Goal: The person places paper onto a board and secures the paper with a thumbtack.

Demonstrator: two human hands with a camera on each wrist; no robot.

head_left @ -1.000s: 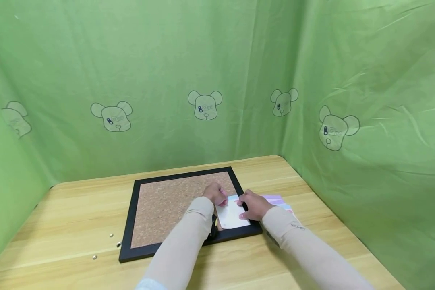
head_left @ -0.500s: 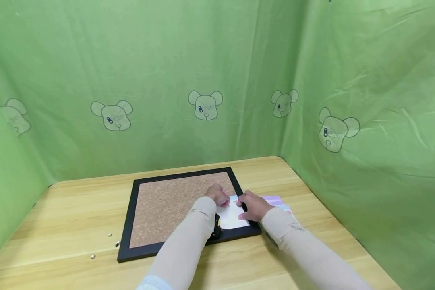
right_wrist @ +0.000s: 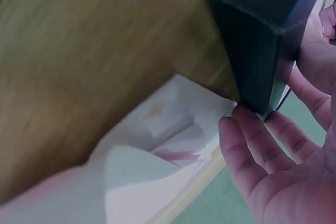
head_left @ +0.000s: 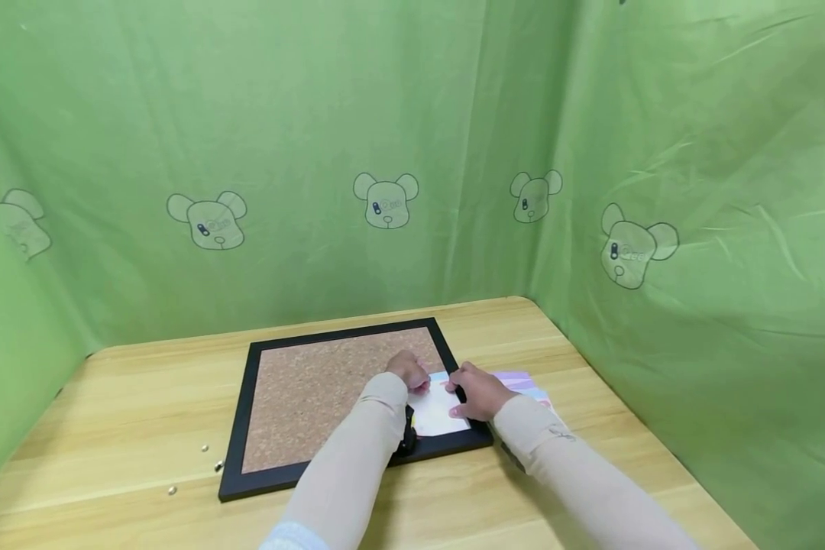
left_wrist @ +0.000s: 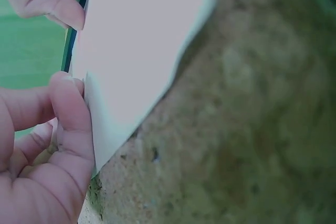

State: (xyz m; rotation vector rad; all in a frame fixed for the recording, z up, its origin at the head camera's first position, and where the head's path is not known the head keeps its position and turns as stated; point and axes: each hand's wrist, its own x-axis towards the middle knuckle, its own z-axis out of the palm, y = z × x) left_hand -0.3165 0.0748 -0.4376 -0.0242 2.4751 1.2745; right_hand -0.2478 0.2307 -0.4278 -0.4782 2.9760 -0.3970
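Between both hands (head_left: 409,371) (head_left: 483,392) lies white paper (head_left: 435,412).

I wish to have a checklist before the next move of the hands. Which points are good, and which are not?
1. Right hand holds the black frame: ok, its fingers are at the right edge.
2. White sheet lies over the cork: ok, near the right side.
3. White sheet flat: not ok, it bends beside the left hand in the left wrist view.
4. Pin between the left hand's fingers: cannot tell, hidden.
5. Small silver pieces away from both hands: ok, on the table, left of the frame.
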